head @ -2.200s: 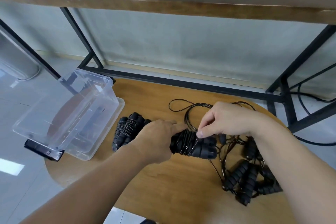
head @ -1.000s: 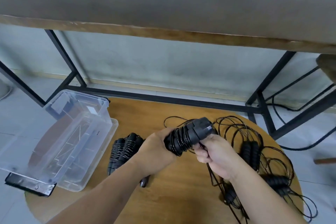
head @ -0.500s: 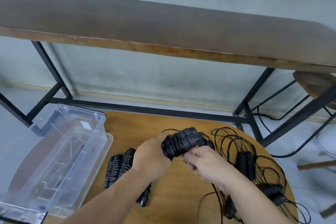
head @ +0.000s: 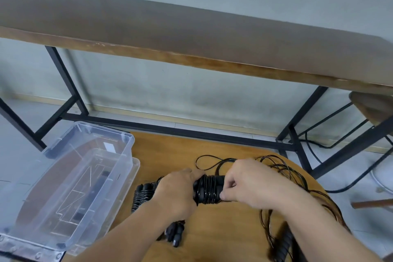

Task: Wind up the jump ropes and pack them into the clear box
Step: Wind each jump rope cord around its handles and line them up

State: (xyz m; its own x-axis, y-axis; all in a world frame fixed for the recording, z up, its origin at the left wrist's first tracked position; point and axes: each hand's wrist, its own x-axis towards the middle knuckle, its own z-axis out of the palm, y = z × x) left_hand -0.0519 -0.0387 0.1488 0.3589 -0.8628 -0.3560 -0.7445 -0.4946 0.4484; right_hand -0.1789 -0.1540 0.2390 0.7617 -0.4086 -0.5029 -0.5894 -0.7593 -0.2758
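Note:
My left hand [head: 177,191] grips one end of a black jump rope bundle [head: 207,189], its handles wrapped in thin black cord. My right hand [head: 251,183] holds the other end, its fingertips pinching the cord against the handles. Another wound black rope [head: 142,195] lies on the round wooden table [head: 223,232], partly hidden under my left forearm. Loose black cord and foam handles [head: 282,238] tangle to the right, behind my right arm. The clear box [head: 70,185] stands open and tilted at the table's left edge with no ropes in it.
The box rests on its clear lid [head: 133,168]. A long wooden bench [head: 191,34] with black metal legs [head: 70,89] stands behind the table. A stool [head: 372,108] and a black cable [head: 319,144] are on the floor at right.
Both hands have brought the bundle lower and laid it level. My right hand went from below it to over its right end. The camera has tilted down a little.

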